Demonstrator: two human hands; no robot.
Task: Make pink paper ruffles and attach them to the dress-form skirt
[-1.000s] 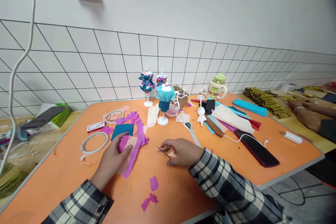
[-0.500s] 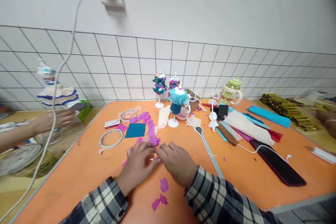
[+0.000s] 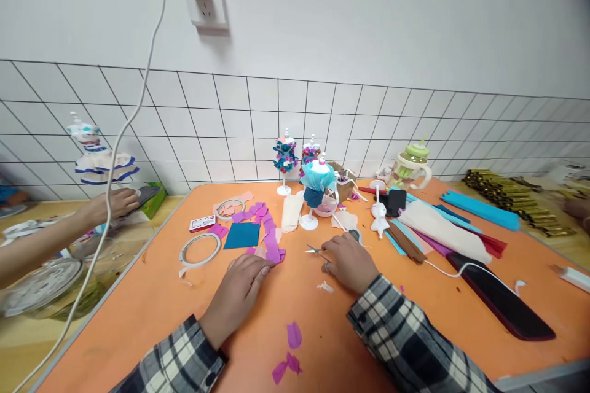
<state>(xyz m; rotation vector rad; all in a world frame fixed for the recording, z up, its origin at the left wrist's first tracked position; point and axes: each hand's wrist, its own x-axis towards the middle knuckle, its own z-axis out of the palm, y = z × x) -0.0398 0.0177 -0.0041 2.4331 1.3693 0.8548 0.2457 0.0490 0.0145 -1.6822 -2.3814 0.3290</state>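
Remotely, I see the right hand (image 3: 351,262) with fingers curled around small scissors (image 3: 315,251), right of the purple paper (image 3: 271,239); the left hand (image 3: 237,295), fingers together, covers its near end (grip, I can't tell).

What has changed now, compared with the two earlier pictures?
The hands, together half a second ago, have parted: the right hand moved right, touching small scissors. The left hand, seen holding a purple strip one second ago, now lies palm down at the purple paper; its grip is hidden. Another person's hand and a dress stand came in at left. The blue square and purple scraps stayed.
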